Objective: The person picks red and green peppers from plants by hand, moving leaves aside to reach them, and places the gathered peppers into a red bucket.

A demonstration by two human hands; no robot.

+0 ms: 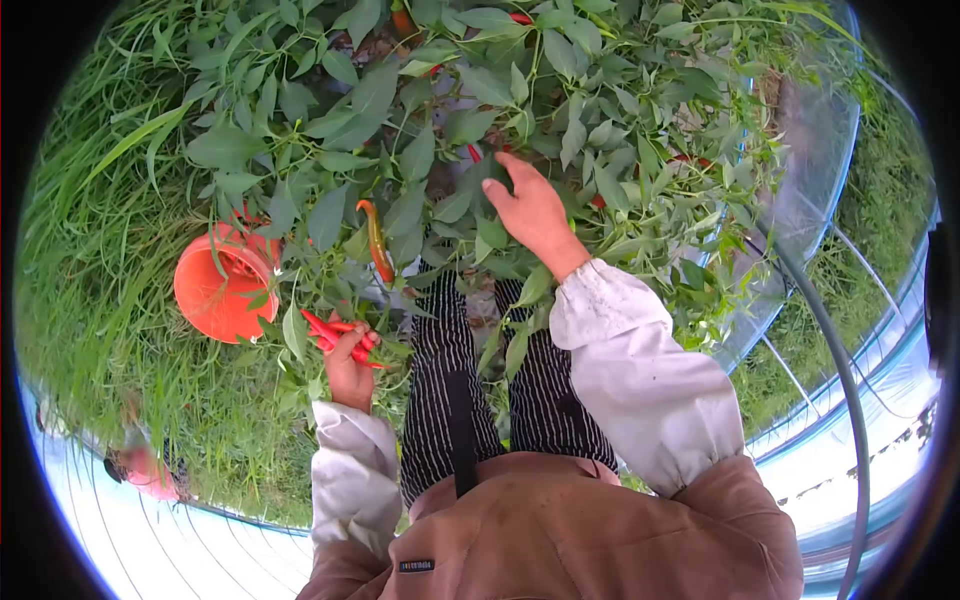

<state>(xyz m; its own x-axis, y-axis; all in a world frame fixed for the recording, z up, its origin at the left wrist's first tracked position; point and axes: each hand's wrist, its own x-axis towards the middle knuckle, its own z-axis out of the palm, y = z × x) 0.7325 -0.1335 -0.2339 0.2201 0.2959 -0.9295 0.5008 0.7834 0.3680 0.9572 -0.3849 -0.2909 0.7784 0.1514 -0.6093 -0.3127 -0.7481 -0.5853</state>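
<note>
Red peppers, several, off the plant and bunched in the left hand, tips poking out both sides of the fingers. Left grip closed round them, thumb and fingers wrapped over. Progress, judged from how things lie: partway only. Some fruit is off; more red shows in the pepper plants, e.g. a red pepper mostly behind leaves, plus red bits at the top and to the right. An orange-green pepper hangs between the two hands, touched by neither, color only part turned. Right hand is up in the leaves, palm down, thumb apart from the index; other fingers go under foliage, so can't tell how far that grip is closed or if it has anything. Hidden red pepper is just beside its fingertips, on the left side; contact unclear. Orange-red bucket sits in the grass, mouth tilted toward the camera, just beyond the left hand, not touching it; reddish pieces inside, probably peppers, count unclear. Lower down, striped trousers of the wearer, at the plants' edge. Far right, a hose. Far lower left, another person, well apart.
</note>
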